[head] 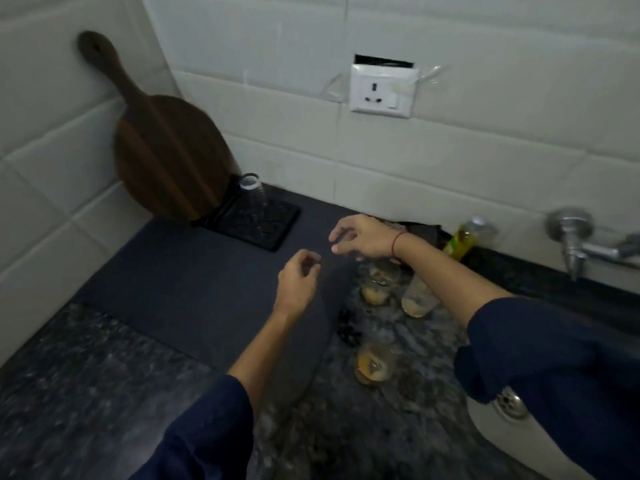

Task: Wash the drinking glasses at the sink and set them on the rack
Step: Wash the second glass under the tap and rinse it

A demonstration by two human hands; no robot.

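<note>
Our left hand (298,282) and right hand (360,237) hover loosely curled, holding nothing, above a smooth dark mat (194,289). Three residue-stained glasses (374,365) stand on speckled stone (398,420) near the white sink (519,445), our right wrist over the farthest. One clear glass (254,199) sits inverted on the black rack (273,225), beside a round wooden board (166,150).

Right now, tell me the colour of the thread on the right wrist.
Thread is red, head view.

left sleeve (202,431): dark navy cloth, bunched partway up the forearm in soft folds
right sleeve (554,348): the same dark navy, gathered into a thick fold below the elbow
right wrist: a thin red thread (397,242) tied round it
left hand (297,286), right hand (362,237): bare
</note>
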